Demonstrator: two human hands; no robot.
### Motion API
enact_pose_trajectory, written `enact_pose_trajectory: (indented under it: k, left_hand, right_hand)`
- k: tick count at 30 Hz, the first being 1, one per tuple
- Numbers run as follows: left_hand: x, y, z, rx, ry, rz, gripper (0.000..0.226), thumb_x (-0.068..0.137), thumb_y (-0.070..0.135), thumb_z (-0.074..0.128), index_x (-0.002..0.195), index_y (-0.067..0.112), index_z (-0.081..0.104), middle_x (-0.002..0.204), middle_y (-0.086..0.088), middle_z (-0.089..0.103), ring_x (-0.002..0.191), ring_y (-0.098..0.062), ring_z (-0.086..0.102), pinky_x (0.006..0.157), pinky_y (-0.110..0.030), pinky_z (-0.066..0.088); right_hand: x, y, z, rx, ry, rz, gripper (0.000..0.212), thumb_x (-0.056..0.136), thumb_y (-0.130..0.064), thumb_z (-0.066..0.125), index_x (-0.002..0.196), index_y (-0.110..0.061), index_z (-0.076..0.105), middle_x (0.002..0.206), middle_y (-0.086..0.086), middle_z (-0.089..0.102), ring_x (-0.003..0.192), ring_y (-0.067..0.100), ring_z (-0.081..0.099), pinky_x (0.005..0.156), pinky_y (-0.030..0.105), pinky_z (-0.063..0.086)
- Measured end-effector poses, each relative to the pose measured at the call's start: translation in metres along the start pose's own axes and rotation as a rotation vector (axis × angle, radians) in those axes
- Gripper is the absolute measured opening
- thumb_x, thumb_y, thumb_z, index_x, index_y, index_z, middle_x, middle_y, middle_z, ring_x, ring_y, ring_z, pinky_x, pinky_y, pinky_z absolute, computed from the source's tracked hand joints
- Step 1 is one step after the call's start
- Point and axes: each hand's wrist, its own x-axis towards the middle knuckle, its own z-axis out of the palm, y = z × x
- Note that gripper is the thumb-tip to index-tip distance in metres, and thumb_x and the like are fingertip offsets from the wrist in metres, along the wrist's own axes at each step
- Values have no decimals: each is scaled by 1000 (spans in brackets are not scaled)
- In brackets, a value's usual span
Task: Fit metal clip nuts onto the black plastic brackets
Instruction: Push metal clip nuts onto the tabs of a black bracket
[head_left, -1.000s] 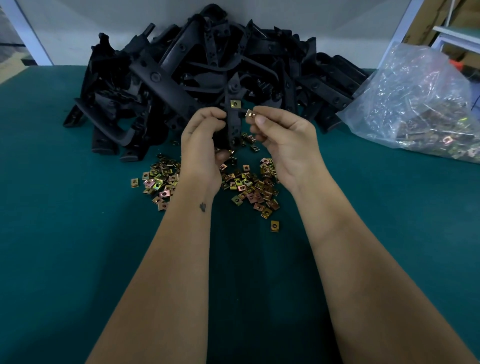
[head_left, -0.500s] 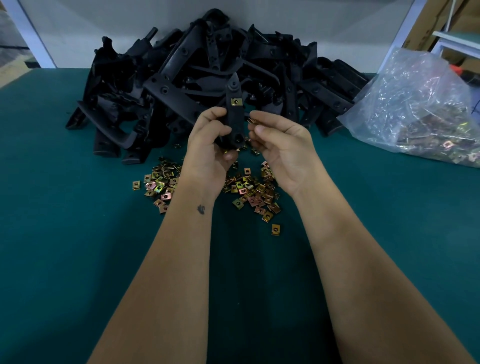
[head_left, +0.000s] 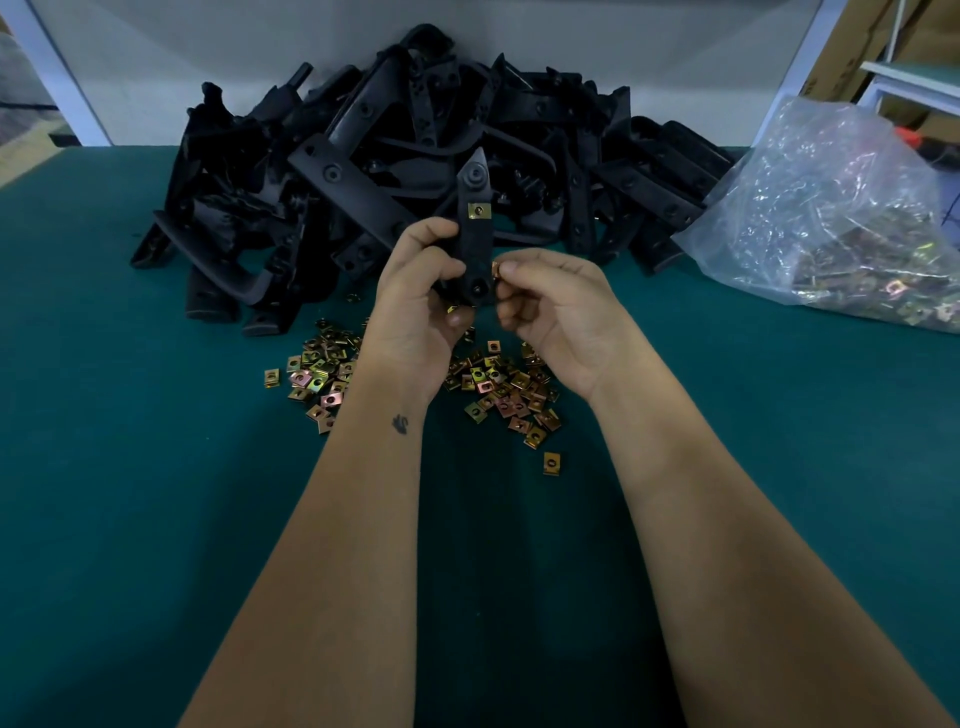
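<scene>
The left hand holds a black plastic bracket upright above the green desk. Its fingers curl round the low part of the bracket. One gold clip nut already sits on the bracket, near the pointed top. The right hand is just beside the bracket's low end and pinches a second clip nut in its fingertips, right at the bracket's edge. I cannot tell if this nut is on the bracket. Under the hands, a heap of loose clip nuts lies on the desk. Behind them is a big pile of black brackets. On the right, a clear plastic bag holds more clip nuts.
</scene>
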Motion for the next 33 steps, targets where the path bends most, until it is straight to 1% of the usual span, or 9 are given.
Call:
enact_pose_trajectory:
  k: [6, 9, 12, 15, 18, 23, 28, 30, 33]
  left_hand:
    - [0, -2, -1, 53, -47, 10, 28, 83, 0, 44, 89, 23, 58, 91, 2, 63, 73, -13, 50, 49, -19, 34]
    - [0, -2, -4, 37, -132, 16, 41, 90, -4, 45, 112, 27, 61, 100, 4, 69, 78, -11, 57, 54, -19, 41]
    - [1, -2, -9, 32, -258, -27, 55, 96, -4, 49, 137, 32, 52, 116, 2, 68, 87, -9, 63, 62, -20, 47]
    - [1, -1, -12, 92, -305, -65, 57, 94, 0, 55, 146, 23, 45, 120, 2, 68, 97, -9, 65, 73, -20, 51]
    - [0, 0, -13, 117, -289, -95, 64, 84, 8, 63, 145, 21, 47, 122, 1, 69, 105, -13, 63, 84, -23, 50]
    - [0, 3, -14, 113, -290, -144, 61, 85, 8, 63, 142, 27, 50, 118, 5, 69, 91, -9, 59, 60, -18, 44]
    - [0, 3, -14, 146, -295, -145, 62, 86, 8, 62, 144, 26, 49, 129, 0, 65, 97, -12, 57, 61, -19, 44]
    - [0, 2, -15, 165, -285, -146, 65, 85, 9, 63, 146, 25, 47, 137, -2, 61, 103, -12, 58, 65, -19, 48]
    - [0, 2, -15, 155, -284, -136, 65, 85, 9, 63, 145, 26, 47, 137, -2, 61, 103, -10, 61, 65, -18, 49]
  right_hand:
    - [2, 3, -2, 32, -6, 0, 15, 91, 1, 60, 79, -6, 66, 58, -2, 60, 51, 7, 54, 53, 19, 46]
    - [3, 2, -3, 43, 20, 4, 20, 90, -1, 63, 73, -10, 66, 57, -3, 59, 51, 6, 52, 52, 18, 45]
    - [3, 1, -7, 61, 46, 5, 30, 90, -2, 64, 62, -15, 66, 56, -3, 52, 51, 8, 46, 50, 18, 40]
    - [1, 1, -10, 24, 28, 22, 47, 91, -4, 61, 48, -20, 64, 55, -4, 45, 48, 7, 39, 53, 21, 34]
    - [-1, 2, -11, -9, 0, 42, 50, 93, -5, 59, 46, -21, 62, 57, -3, 40, 47, 7, 35, 57, 25, 32]
    - [-2, 2, -12, -30, -37, 53, 50, 94, -7, 57, 47, -22, 61, 55, -5, 38, 45, 7, 33, 56, 24, 34]
    - [-3, 2, -11, -29, -29, 58, 50, 95, -6, 56, 48, -22, 60, 54, -6, 37, 45, 6, 32, 55, 23, 33]
    - [-3, 2, -11, -40, -17, 64, 47, 95, -6, 56, 52, -22, 60, 54, -6, 36, 45, 6, 31, 55, 23, 32]
    - [-2, 2, -12, -44, -12, 69, 36, 96, -6, 56, 62, -18, 59, 52, -7, 37, 44, 5, 30, 55, 23, 32]
